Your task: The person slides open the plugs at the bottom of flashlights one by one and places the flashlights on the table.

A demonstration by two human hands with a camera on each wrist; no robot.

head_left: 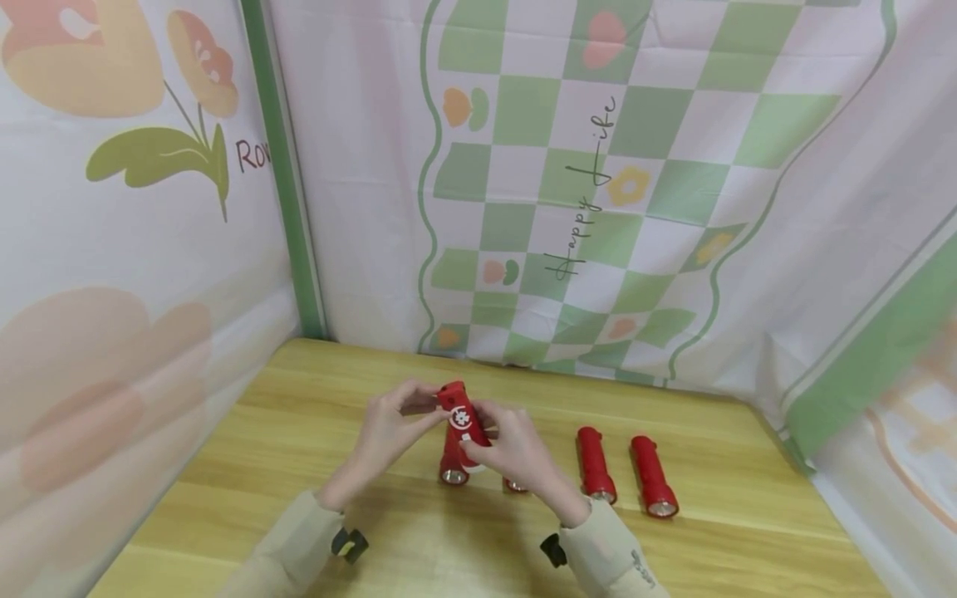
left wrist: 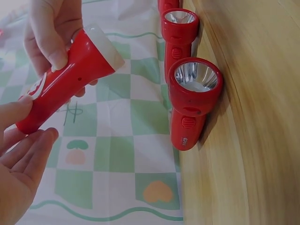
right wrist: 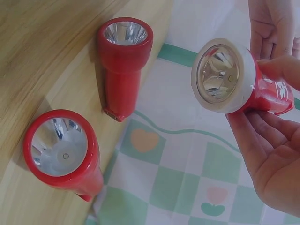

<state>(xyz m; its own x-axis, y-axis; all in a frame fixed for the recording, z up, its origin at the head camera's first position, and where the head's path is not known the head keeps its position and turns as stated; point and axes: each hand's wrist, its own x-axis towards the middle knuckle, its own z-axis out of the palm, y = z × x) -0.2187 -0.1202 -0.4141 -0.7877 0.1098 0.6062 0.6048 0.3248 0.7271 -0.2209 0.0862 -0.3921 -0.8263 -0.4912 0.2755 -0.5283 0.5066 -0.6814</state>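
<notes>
A red flashlight [head_left: 462, 415] with a white rim round its lens and a white logo on its body is held above the table, tilted. My left hand [head_left: 396, 422] pinches its tail end, thumb on the logo side and fingers at the end, as the left wrist view shows. My right hand [head_left: 517, 442] grips the body nearer the lens head [right wrist: 220, 77]. Below the hands, a red-rimmed flashlight [head_left: 453, 467] lies on the table, partly covered by the held one. Another flashlight [head_left: 516, 485] is mostly hidden behind my right hand.
Two more red flashlights [head_left: 595, 467] [head_left: 655, 477] lie to the right on the wooden table [head_left: 336, 465], lenses facing me. A checkered cloth [head_left: 523, 166] hangs behind the table's far edge, and a flowered cloth [head_left: 134, 249] hangs on the left.
</notes>
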